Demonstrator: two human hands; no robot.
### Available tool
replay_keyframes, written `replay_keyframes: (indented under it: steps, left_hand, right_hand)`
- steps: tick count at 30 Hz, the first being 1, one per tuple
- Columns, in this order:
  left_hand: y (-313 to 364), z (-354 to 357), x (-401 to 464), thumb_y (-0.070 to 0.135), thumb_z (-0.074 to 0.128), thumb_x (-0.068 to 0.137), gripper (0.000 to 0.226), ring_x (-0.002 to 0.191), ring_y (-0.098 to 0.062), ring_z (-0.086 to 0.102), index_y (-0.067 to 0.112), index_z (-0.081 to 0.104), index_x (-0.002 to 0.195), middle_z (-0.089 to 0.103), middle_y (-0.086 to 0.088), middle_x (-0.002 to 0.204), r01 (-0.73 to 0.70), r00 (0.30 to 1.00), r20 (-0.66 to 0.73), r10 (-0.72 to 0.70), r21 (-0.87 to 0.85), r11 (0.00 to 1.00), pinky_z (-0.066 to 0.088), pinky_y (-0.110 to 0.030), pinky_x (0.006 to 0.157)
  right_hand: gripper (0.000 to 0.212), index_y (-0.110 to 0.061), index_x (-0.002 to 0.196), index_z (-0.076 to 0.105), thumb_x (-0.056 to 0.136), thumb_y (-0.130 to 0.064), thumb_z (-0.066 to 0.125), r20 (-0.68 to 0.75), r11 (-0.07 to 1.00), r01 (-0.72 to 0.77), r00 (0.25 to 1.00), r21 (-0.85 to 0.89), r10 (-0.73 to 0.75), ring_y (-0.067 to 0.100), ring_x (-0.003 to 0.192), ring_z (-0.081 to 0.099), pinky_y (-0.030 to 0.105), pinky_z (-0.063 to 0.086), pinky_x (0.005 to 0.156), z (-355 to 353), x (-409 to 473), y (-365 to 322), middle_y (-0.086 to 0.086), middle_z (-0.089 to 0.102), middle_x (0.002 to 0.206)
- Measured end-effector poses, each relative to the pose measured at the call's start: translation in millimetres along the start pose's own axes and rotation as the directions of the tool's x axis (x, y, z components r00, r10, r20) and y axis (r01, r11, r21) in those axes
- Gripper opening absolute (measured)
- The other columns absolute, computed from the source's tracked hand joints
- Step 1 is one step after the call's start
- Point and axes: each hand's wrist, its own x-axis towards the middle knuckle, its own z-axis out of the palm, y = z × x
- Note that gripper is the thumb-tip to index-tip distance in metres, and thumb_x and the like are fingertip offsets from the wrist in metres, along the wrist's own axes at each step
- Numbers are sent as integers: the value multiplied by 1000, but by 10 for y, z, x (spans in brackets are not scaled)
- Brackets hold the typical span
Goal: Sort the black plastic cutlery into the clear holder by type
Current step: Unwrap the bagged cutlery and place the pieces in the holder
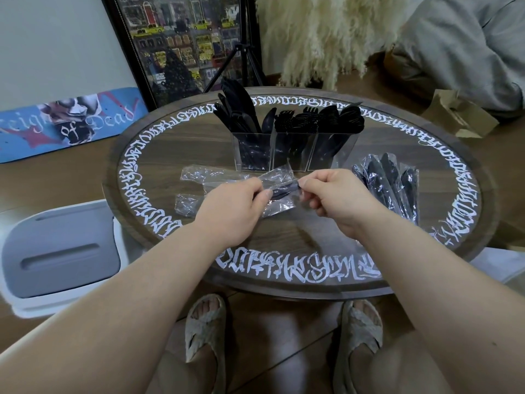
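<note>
Above the middle of the round table, my left hand [235, 206] and my right hand [332, 197] each pinch one end of a black cutlery piece in a clear plastic wrapper [284, 190]. Which type of piece it is cannot be told. Behind them stands the clear holder [292, 150] with three compartments: black knives [235, 109] on the left, forks [298, 120] in the middle, spoons [343, 115] on the right. A pile of wrapped black cutlery [392, 180] lies to the right of my right hand.
Empty clear wrappers [199, 177] lie on the table [284, 245] left of my hands. A white and grey bin [56, 251] stands at the table's left. A framed picture, a tripod and a fluffy plume stand behind; a brown paper bag [460, 115] is at the right.
</note>
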Motion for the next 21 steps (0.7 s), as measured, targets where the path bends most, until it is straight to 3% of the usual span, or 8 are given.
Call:
replay_keyframes:
  steps: [6,12,18,21]
  left_hand:
    - [9,-16,14,41,41,99,31,74,-20,58,16,59,92,64,-1,76,19,1000,-6,-19,3,1000,50,-39,71]
    - [32,-33,7,39,43,99,30,69,-16,55,19,63,90,58,5,67,-42,999,2,42,47,998,46,-33,65]
    - [41,-33,0,38,43,99,29,74,-14,56,18,63,92,61,6,77,-48,993,-107,44,-33,998,47,-34,68]
    - [-61,-50,40,35,34,100,31,91,-20,54,16,59,102,61,1,97,30,976,-216,-30,-3,1000,39,-33,73]
  right_hand:
    - [18,-14,90,69,90,-3,55,12,999,-29,1000,26,29,8,55,51,18,41,48,12,-8,-11,2,66,68]
    - [15,-13,85,69,93,-8,57,81,999,-27,996,-20,28,6,55,53,18,42,50,1,-9,2,1,66,71]
    - [12,-11,82,65,93,-8,58,73,999,-16,997,30,14,7,54,52,21,42,52,-8,-14,-18,8,69,75]
    - [16,-12,78,64,92,-8,59,-27,997,-16,999,79,19,6,52,47,18,39,48,-20,3,-14,1,65,67]
